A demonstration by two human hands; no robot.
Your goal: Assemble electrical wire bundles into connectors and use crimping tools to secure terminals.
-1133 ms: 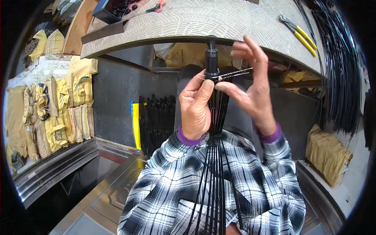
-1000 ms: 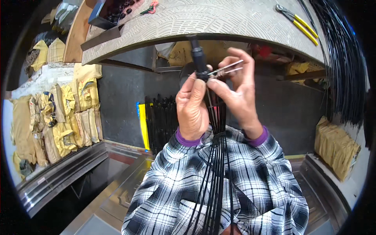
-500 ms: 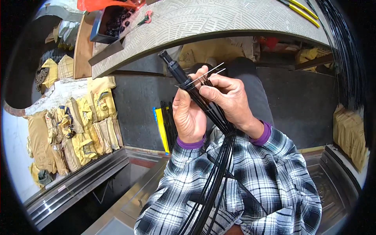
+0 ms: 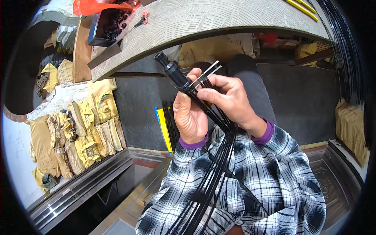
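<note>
A black umbrella frame slants across my lap, its thick tubular end [image 4: 177, 76] pointing up and to the left. Below its ringed collar, my left hand [image 4: 190, 121] is closed round the top of the bunched ribs, thumb in front. The long thin black ribs [image 4: 217, 172] run down over my plaid shirt. My right hand [image 4: 231, 98], to the right of the tube, pinches the ends of a few ribs between thumb and fingers. A thin silvery wire [image 4: 211, 67] reaches from the collar past these rib ends. The right hand's fingertips are partly hidden.
Ahead is a patterned grey worktable [image 4: 188, 21] with a dark box [image 4: 96, 36] of small black parts, red-handled snips [image 4: 145, 16] and yellow-handled pliers [image 4: 301, 8]. Black rods [image 4: 348, 58] hang at the right. Yellowish wrapped bundles [image 4: 78, 133] lie at the left.
The wire's free end has shifted slightly left and lower, and a second pale strand shows beside it. My right hand has moved a little; both grips stay the same. The whole view has shifted slightly.
</note>
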